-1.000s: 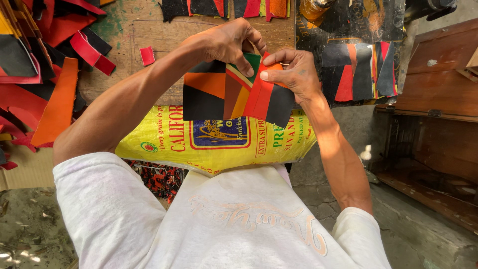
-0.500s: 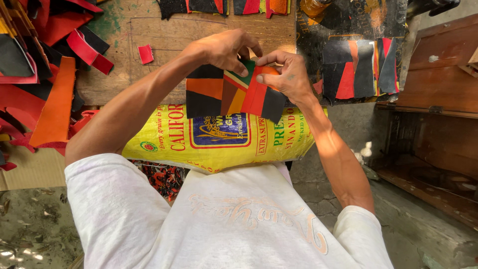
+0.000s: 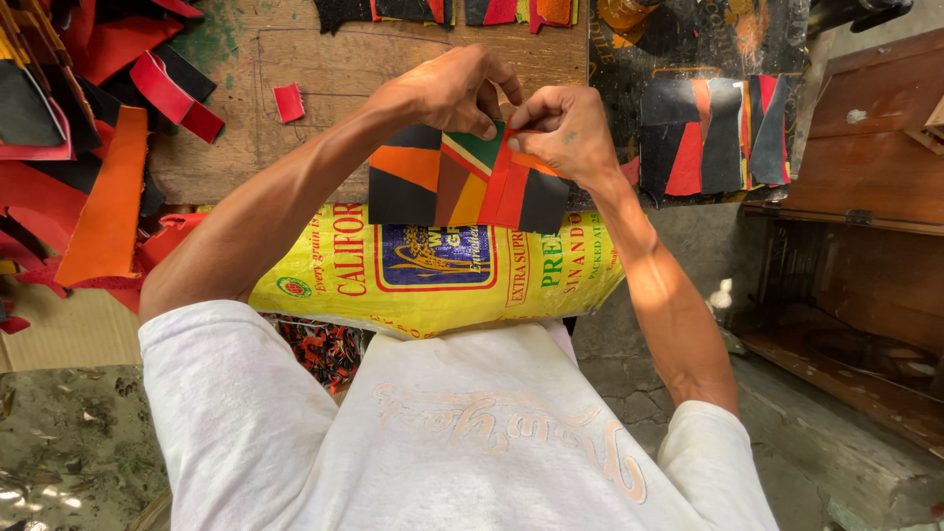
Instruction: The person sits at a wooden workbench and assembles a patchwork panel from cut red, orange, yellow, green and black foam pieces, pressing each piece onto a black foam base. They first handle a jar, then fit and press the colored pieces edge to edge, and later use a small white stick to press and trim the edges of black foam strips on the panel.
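Observation:
A patchwork piece [image 3: 452,187] of black, orange, red and green leather strips hangs in front of me, above a yellow printed sack [image 3: 433,270] on my lap. My left hand [image 3: 447,90] pinches its top edge from the left. My right hand [image 3: 562,128] pinches the same top edge from the right, fingertips almost touching the left hand's. Both hands are over the wooden worktable [image 3: 344,59].
A pile of red, orange and black leather scraps [image 3: 79,147] lies at the left. A small red scrap [image 3: 288,102] rests on the table. Another patchwork piece [image 3: 713,138] lies on a dark sewing machine base [image 3: 688,39] at the right. A wooden cabinet [image 3: 865,197] stands further right.
Both hands have drawn closer together at the top edge of the patchwork piece and lifted it slightly toward the table. The view has shifted a little.

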The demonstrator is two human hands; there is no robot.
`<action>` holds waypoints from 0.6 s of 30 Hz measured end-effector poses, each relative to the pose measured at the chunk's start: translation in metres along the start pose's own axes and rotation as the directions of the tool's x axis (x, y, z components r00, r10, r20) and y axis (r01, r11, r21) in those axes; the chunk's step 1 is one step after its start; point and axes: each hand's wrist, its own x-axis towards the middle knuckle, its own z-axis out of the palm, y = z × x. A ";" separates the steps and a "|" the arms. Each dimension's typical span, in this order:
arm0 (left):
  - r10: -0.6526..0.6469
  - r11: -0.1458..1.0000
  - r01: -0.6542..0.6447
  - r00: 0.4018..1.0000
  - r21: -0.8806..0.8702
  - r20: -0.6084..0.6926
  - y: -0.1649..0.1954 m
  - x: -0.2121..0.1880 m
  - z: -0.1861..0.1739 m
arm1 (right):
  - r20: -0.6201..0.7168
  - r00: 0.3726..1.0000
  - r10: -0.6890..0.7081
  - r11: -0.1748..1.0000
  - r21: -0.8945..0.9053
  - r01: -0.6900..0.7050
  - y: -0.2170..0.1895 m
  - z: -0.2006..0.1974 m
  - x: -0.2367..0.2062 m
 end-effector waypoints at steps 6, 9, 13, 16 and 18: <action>-0.032 0.999 0.032 0.999 -0.001 -0.004 -0.001 -0.002 0.001 | -0.024 0.999 0.027 0.968 0.251 -0.020 0.003 0.003 -0.002; -0.038 0.999 0.038 0.999 -0.001 -0.017 0.001 -0.002 0.001 | -0.007 0.999 0.049 0.946 0.321 -0.044 0.002 0.002 -0.003; -0.038 0.999 0.038 0.999 -0.003 -0.016 0.004 -0.001 0.001 | -0.004 0.998 0.060 0.945 0.323 -0.055 0.000 0.002 -0.004; -0.039 0.999 0.039 0.999 0.019 -0.016 0.007 0.000 0.002 | -0.003 0.998 0.063 0.952 0.301 -0.059 -0.001 0.002 -0.004; -0.050 0.998 0.051 0.998 0.048 -0.024 0.007 0.001 0.003 | -0.007 0.998 0.066 0.954 0.293 -0.061 -0.001 0.002 -0.004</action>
